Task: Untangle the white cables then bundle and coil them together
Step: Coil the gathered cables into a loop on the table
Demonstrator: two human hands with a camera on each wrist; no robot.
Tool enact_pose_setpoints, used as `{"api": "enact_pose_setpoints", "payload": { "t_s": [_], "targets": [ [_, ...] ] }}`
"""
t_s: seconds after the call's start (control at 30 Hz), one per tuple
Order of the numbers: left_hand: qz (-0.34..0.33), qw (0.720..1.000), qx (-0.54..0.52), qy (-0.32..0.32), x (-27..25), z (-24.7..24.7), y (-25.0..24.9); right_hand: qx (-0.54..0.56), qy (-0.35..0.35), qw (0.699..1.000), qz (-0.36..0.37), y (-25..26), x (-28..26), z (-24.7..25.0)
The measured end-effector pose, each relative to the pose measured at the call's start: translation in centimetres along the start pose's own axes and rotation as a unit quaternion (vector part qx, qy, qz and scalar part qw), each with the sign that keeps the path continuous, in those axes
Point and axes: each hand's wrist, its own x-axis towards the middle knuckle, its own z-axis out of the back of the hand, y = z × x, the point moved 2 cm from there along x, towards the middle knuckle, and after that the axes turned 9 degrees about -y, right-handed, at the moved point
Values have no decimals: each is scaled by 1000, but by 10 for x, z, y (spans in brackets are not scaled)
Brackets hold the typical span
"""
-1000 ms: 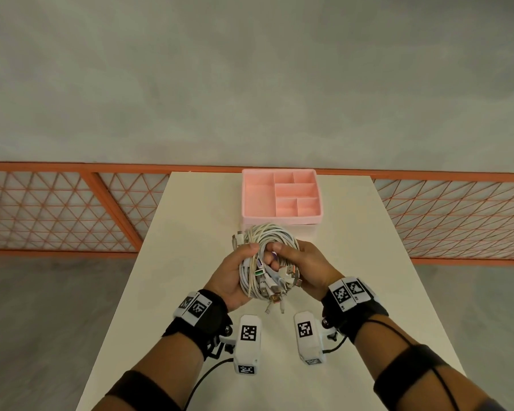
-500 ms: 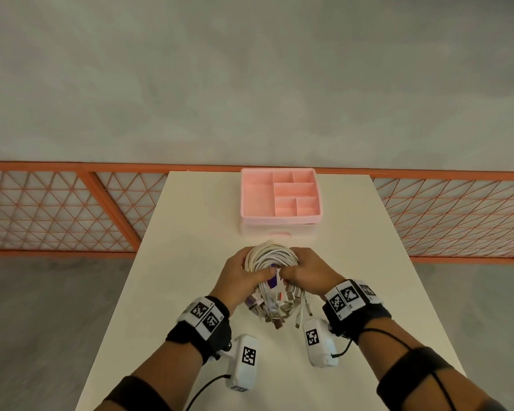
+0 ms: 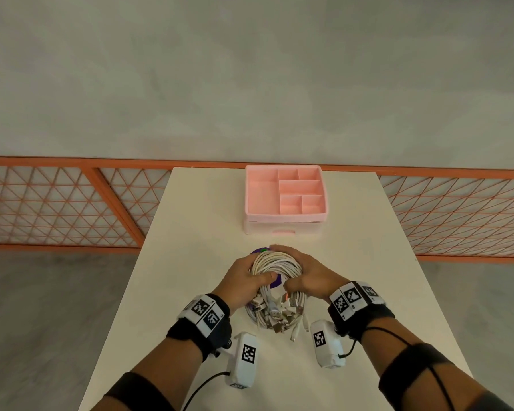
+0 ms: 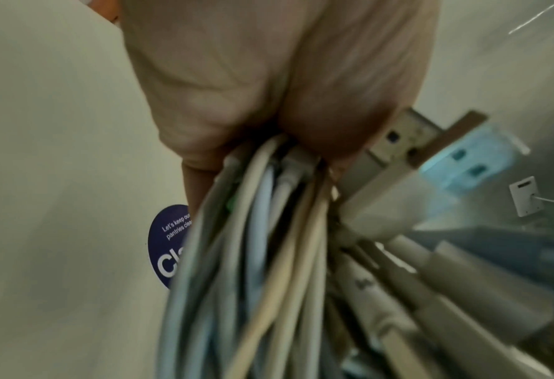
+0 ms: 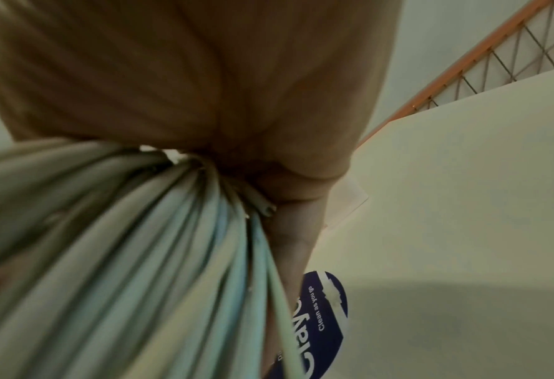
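A coil of several white cables (image 3: 275,264) lies low over the white table (image 3: 190,262), its plug ends (image 3: 279,317) fanned toward me. My left hand (image 3: 245,280) grips the coil's left side, thumb curled over the strands. My right hand (image 3: 304,275) grips the right side, fingers wrapped over the far edge. In the left wrist view the cables (image 4: 262,256) run out from under the palm, with USB plugs (image 4: 402,138) beside them. The right wrist view shows the cable strands (image 5: 155,243) squeezed under the palm.
A round purple sticker (image 3: 260,251) lies on the table under the coil, also the sticker (image 4: 169,246) and sticker (image 5: 326,315) in the wrist views. A pink compartment tray on a drawer box (image 3: 285,200) stands at the table's far end. An orange mesh railing (image 3: 72,203) runs behind.
Both hands have lowered the coil from upright in the air down toward the table and slightly forward, over the purple sticker. The grip on both sides has stayed.
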Motion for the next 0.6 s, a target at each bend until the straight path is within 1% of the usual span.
{"api": "enact_pose_setpoints", "payload": {
  "t_s": [0.03, 0.1, 0.17, 0.27, 0.37, 0.43, 0.5, 0.53, 0.6],
  "targets": [
    [-8, 1000, 7, 4, 0, 1, -1, 7, -5, 1000, -1, 0, 1, -2],
    [-26, 999, 18, -5, 2, 1, 0, -3, -44, 999, -15, -2, 2, -5],
    [-37, 998, 29, -35, 3, 2, 2, 0, -83, 996, -34, -4, 3, -9],
    [-36, 997, 29, -63, 3, 3, 6, 42, -105, 992, -55, -10, 5, -13],
    [-51, 996, 32, -72, 3, 1, 10, 129, -121, 981, -82, -16, 5, -16],
    [-54, 992, 40, -107, 5, 0, 11, 214, -121, 966, -86, -18, 2, -20],
    [-42, 987, 36, -151, 8, 0, 13, 271, -116, 951, -91, -22, 1, -26],
    [-38, 985, 35, -165, 8, 0, 15, 275, -121, 949, -98, -24, 3, -28],
    [-36, 984, 35, -172, 6, -2, 18, 269, -139, 948, -102, -26, 4, -29]
  ]
}}
